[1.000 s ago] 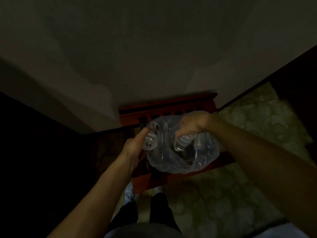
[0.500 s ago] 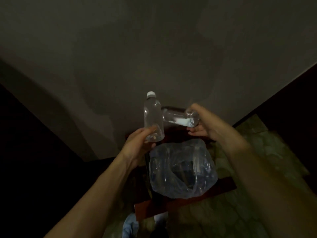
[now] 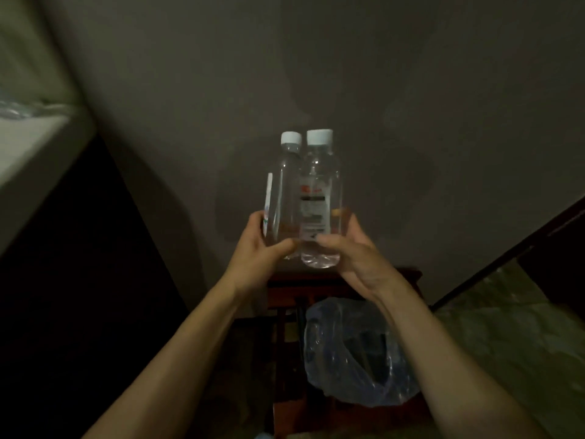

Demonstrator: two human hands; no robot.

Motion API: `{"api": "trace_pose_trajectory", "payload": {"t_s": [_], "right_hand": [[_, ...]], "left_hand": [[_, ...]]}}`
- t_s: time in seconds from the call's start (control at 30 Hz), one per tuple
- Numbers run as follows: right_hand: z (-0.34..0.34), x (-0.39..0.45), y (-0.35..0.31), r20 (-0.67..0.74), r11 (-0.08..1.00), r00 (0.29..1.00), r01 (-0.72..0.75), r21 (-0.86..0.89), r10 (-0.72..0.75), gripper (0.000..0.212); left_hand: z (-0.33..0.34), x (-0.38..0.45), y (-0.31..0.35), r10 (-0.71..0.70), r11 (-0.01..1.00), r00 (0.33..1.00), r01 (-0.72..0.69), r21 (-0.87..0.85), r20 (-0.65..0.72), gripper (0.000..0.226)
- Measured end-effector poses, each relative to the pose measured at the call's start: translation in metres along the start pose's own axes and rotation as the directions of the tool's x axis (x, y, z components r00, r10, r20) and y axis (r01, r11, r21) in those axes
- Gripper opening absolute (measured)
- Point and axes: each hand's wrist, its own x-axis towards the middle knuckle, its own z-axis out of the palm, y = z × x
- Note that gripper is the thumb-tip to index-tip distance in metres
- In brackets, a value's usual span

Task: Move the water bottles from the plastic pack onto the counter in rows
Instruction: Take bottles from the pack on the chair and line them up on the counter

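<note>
Two clear water bottles with white caps stand upright side by side in the air in front of the grey wall. My left hand point(image 3: 259, 245) grips the left bottle point(image 3: 283, 191) low on its body. My right hand point(image 3: 351, 248) grips the right bottle point(image 3: 319, 198), which shows a printed label, near its base. Below them the clear plastic pack point(image 3: 354, 353) lies crumpled on a red-brown wooden stool point(image 3: 319, 280), with dim shapes inside that I cannot make out. The counter point(image 3: 28, 144) shows as a pale ledge at the far left.
A few clear bottles point(image 3: 12, 107) lie blurred on the counter's far left end. Dark space sits under the counter. A patterned pale floor point(image 3: 512, 327) spreads at the right, beside a dark door frame point(image 3: 522, 245). The scene is dim.
Both hands lifted a bottle out of the pack and raised them. The right bottle turned from lying sideways to upright next to the left one. My view tilted up and left, bringing the counter in.
</note>
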Motion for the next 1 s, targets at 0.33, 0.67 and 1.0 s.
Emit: {"api": "trace_pose_trajectory", "payload": {"t_s": [0.33, 0.67, 1.0], "right_hand": [[0.082, -0.033, -0.010, -0.106, 0.971, 0.966, 0.228, -0.064, -0.234, 0.071], [0.174, -0.033, -0.069, -0.102, 0.920, 0.915, 0.391, -0.020, -0.391, 0.037], [0.324, 0.009, -0.070, -0.001, 0.911, 0.916, 0.399, -0.103, -0.401, 0.074]], "left_hand": [[-0.016, -0.086, 0.046, 0.216, 0.975, 0.962, -0.223, -0.023, -0.166, 0.059], [-0.078, -0.113, 0.148, 0.321, 0.934, 0.932, -0.282, 0.220, -0.167, 0.065], [-0.228, -0.143, 0.196, 0.302, 0.935, 0.951, -0.284, 0.210, -0.058, 0.030]]}}
